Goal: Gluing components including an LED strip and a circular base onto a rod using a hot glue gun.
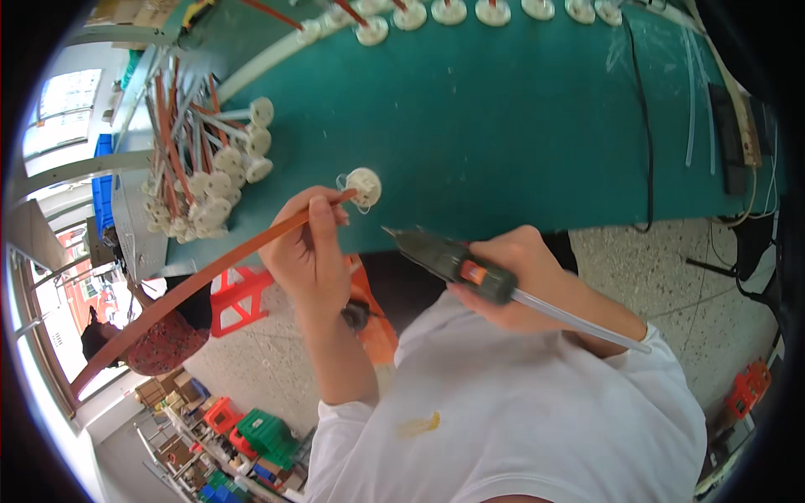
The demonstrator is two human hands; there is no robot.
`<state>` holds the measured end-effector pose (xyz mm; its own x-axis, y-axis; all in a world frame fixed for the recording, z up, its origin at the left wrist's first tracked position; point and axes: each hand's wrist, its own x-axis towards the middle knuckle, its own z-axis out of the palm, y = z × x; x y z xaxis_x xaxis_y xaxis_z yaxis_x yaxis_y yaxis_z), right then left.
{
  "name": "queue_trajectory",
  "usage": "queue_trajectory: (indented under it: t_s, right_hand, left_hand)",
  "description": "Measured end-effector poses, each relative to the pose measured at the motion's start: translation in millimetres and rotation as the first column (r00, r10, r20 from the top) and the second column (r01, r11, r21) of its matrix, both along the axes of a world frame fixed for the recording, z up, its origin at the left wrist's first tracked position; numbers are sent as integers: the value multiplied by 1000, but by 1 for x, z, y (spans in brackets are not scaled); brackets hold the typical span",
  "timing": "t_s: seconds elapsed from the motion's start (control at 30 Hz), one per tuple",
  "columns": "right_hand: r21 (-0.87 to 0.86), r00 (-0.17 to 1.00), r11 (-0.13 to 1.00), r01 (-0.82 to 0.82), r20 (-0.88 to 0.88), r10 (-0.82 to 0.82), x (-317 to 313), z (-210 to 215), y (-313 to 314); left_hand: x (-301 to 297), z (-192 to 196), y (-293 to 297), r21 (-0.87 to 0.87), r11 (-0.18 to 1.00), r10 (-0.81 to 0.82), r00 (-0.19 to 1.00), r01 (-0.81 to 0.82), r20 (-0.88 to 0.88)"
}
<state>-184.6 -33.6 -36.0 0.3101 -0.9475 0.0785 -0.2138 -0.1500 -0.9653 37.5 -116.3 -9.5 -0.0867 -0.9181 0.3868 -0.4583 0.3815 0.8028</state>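
Green surface: spreads beyond and to both sides of the white disc; you cannot tell from here whether the disc rests on it or is held just above.
Orange-brown strip: one end meets the disc, and the rest runs far to the disc's left and toward you, past the surface. That long free length could act as a lever; a knock out there would likely twist the disc off line.
Bundle of disc-ended rods: left of the disc. Swing the strip wide and you might drag it through them.
Dark tool: right of the disc and nearer you, its pointed tip not touching it. It looks like a glue gun; if the tip is hot, a slip leftward could burn you.
Right hand: wrapped around the tool, well right of the disc and nearer you.
Left hand: pinching the strip between thumb and fingers, just left of the disc. Too light a pinch would probably let the strip roll and the disc tilt.
Disc itself: just beyond your left hand, on its right; well apart from your right hand.
Thin loops: at the disc's edge; a careless pass could hook the tip in one.
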Motion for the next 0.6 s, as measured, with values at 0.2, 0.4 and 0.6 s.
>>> queue_trajectory:
  t_s: [0.2,0.4,0.6]
  right_hand:
    - [-41,939,938,343,56,-341,-51,-16,-13]
    - [289,787,804,520,203,-582,-77,-12,-23]
    - [349,785,821,452,280,-552,-82,-12,-31]
  left_hand:
    - [-8,26,-95,3,984,174,967,-177,187]
    - [-34,9,-173,-32,982,186,937,-185,296]
    - [-45,-8,-194,-28,989,143,933,-142,329]
